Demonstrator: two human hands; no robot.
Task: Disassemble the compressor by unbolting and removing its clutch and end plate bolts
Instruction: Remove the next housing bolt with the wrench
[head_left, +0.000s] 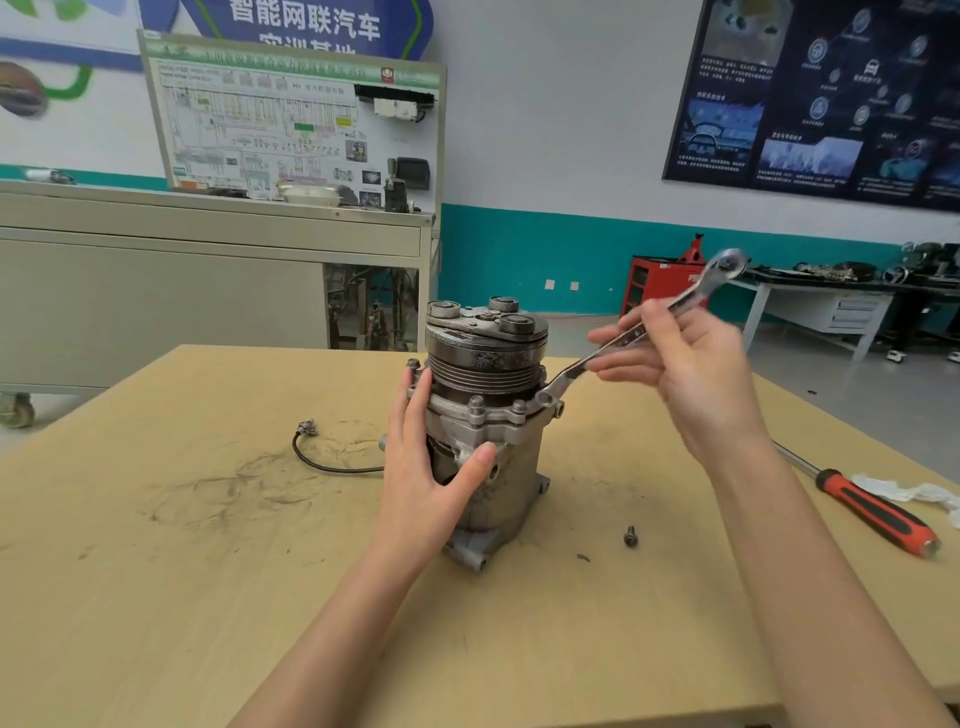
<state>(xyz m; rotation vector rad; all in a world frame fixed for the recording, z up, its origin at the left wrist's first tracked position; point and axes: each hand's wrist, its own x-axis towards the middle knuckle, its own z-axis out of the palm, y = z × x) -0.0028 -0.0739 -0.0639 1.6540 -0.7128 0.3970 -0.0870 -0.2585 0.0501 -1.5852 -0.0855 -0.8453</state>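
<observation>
A light wooden workshop table (182, 597) carried a compressor (498, 467) standing upright near its middle. A single loose bolt (630, 535) lay just right of the base. A red-and-black-handled screwdriver (878, 512) rested by a crumpled white rag (904, 491) at the right edge. A black cable (322, 457) curled left across dark scuff marks (234, 488).

The compressor (488, 415) stands upright on the table (208, 597), near its middle; a cable (332, 465) lies left of it; a loose bolt (630, 535) lies before it, rightward; a screwdriver (878, 512) lies farther right; a wrench (569, 373) slants up from the compressor's right side.
</observation>
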